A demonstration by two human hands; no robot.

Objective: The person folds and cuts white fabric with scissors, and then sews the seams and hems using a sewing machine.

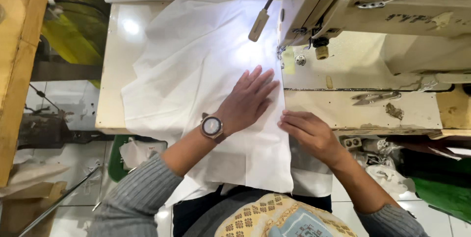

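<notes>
Left hand (248, 100) lies flat, fingers spread, pressing the white fabric (196, 80) onto the surface (110, 95). Right hand (309, 131), fingers curled, pinches the fabric's right edge just beside it.

I see the white fabric (196, 70) spread flat across the bench (110, 70), smooth with a few soft creases. Its straight right edge runs toward me from just beside the sewing machine's needle (280, 53), past the bench front, where the fabric hangs down over my lap.
</notes>
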